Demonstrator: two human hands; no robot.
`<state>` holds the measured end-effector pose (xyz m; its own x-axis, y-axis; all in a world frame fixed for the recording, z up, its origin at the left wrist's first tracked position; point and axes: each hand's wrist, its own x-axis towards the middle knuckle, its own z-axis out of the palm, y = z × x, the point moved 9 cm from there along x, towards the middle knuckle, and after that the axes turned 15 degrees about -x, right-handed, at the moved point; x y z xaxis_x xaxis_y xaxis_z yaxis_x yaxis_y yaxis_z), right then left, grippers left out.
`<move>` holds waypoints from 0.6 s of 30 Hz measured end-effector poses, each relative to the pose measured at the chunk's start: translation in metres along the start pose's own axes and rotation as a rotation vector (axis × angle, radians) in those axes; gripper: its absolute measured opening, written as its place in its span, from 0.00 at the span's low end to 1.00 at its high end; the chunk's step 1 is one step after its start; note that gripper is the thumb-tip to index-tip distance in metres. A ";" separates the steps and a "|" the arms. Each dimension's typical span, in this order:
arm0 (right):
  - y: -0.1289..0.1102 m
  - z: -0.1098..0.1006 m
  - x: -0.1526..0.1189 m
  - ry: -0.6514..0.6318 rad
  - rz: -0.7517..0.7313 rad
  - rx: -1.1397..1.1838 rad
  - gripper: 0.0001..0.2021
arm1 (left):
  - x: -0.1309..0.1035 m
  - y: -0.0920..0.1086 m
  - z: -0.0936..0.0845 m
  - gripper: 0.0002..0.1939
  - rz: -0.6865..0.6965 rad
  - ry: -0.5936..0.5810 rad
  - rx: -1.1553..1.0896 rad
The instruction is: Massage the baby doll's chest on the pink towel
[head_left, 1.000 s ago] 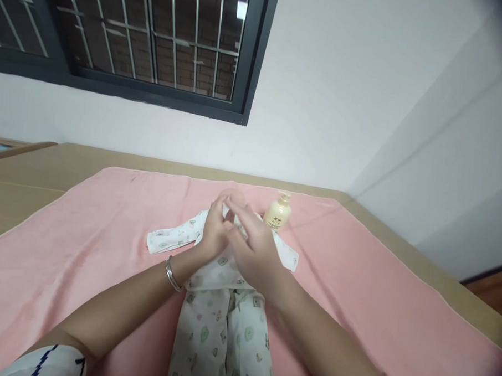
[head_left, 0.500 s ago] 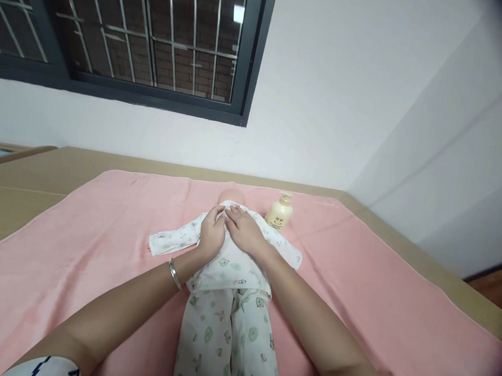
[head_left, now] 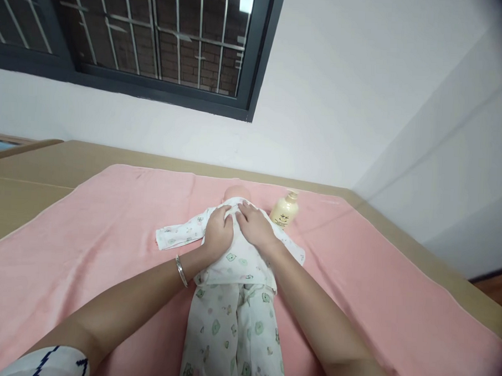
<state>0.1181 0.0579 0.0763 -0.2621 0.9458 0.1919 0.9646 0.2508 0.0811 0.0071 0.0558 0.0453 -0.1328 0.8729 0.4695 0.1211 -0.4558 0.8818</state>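
A bald, pink-headed baby doll (head_left: 237, 193) lies stretched out, its face not visible. It wears a white printed long-sleeved top (head_left: 238, 268) and matching trousers (head_left: 215, 330), with both sleeves spread sideways. My left hand (head_left: 219, 231) lies on the upper part of the top, on the left side, fingers extended towards the neckline. Beside it, my right hand (head_left: 255, 227) rests flat on the right side of the upper body, fingers stretched out. A small gap separates the two hands. Close to the doll's right-hand sleeve stands a pale yellow pump bottle (head_left: 284, 210).
Under the doll a pink blanket (head_left: 120, 215) covers most of a tan surface (head_left: 98, 155). White walls (head_left: 322, 91) rise behind and to the right. A dark-framed window (head_left: 163, 95) with metal bars is at the upper left.
The view has shifted slightly, so everything appears a little further right and higher. My hands stay on the doll's upper body, with their fingertips slightly further apart.
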 end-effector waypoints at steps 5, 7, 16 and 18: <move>-0.005 -0.005 -0.014 0.009 0.098 -0.192 0.25 | 0.005 -0.004 0.004 0.19 -0.025 -0.057 0.009; -0.021 -0.008 -0.020 0.020 0.004 -0.208 0.24 | 0.008 -0.008 0.005 0.20 -0.030 -0.094 0.035; 0.016 0.003 0.001 -0.008 0.096 0.056 0.23 | 0.002 -0.007 0.011 0.22 0.098 -0.157 0.209; 0.019 0.005 0.002 -0.001 0.120 0.027 0.23 | 0.003 -0.008 0.011 0.21 0.109 -0.150 0.239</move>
<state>0.1362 0.0660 0.0734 -0.1442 0.9696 0.1979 0.9895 0.1408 0.0315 0.0168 0.0640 0.0386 0.0383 0.8450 0.5334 0.3569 -0.5101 0.7826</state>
